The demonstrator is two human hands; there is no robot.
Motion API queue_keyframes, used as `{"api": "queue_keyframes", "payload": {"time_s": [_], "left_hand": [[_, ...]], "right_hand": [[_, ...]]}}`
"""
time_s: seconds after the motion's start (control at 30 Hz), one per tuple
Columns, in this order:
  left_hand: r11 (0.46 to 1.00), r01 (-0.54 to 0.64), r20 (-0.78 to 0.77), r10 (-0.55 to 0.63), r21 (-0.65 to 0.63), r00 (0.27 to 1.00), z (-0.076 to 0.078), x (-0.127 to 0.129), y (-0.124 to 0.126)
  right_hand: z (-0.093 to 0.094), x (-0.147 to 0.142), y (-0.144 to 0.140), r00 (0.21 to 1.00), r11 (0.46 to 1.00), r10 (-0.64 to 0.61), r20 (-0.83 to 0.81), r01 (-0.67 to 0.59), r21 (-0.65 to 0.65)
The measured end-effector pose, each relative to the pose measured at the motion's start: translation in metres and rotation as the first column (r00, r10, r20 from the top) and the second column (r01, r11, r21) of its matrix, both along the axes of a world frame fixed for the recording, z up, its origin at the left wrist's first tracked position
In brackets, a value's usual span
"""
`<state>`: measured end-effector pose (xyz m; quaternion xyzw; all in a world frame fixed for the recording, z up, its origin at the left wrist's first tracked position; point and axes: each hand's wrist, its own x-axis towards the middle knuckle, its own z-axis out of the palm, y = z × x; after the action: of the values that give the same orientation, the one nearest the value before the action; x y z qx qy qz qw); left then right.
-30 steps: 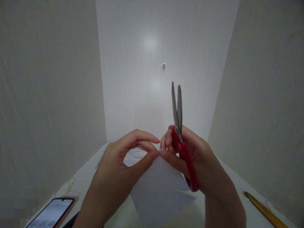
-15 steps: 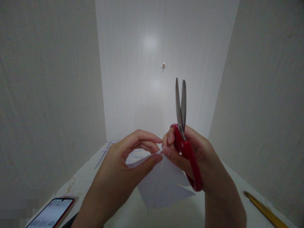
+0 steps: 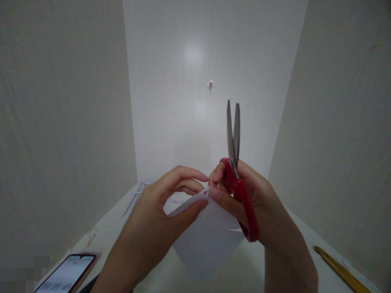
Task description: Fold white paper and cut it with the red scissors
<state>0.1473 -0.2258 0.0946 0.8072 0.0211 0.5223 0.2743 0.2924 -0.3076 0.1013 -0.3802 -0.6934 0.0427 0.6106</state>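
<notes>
A sheet of white paper (image 3: 207,244) hangs between my hands, with slits cut into it near the top edge and at the right. My left hand (image 3: 165,211) pinches its upper edge between thumb and fingers. Close beside it, the thumb and fingertips of my right hand (image 3: 253,199) pinch the same edge. Scissors (image 3: 233,138) with red handles hang on my right hand, blades pointing up and slightly apart. The blades touch no paper. Part of the sheet is hidden behind both hands.
A phone (image 3: 67,272) with a lit screen lies at the lower left. Narrow paper strips (image 3: 134,199) rest at the back left of the table. A yellow, long, slim object (image 3: 339,268) lies at the right. Pale panels (image 3: 195,114) stand on three sides.
The lower part of the paper has swung and turned, so its bottom corner hangs lower and its right slit looks narrower. Both hands keep nearly the same place.
</notes>
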Motion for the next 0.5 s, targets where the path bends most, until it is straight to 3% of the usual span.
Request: {"api": "queue_keyframes", "payload": {"time_s": [0.27, 0.5], "left_hand": [[0.994, -0.088, 0.175, 0.097, -0.057, 0.980, -0.006, -0.003, 0.005], [0.992, -0.052, 0.318, 0.086, -0.114, 0.944, -0.010, -0.005, 0.003]], "right_hand": [[-0.002, 0.016, -0.001, 0.999, 0.999, 0.014, -0.031, -0.012, 0.048], [-0.002, 0.024, -0.003, 0.999, 0.997, -0.043, -0.023, 0.044, 0.064]]}}
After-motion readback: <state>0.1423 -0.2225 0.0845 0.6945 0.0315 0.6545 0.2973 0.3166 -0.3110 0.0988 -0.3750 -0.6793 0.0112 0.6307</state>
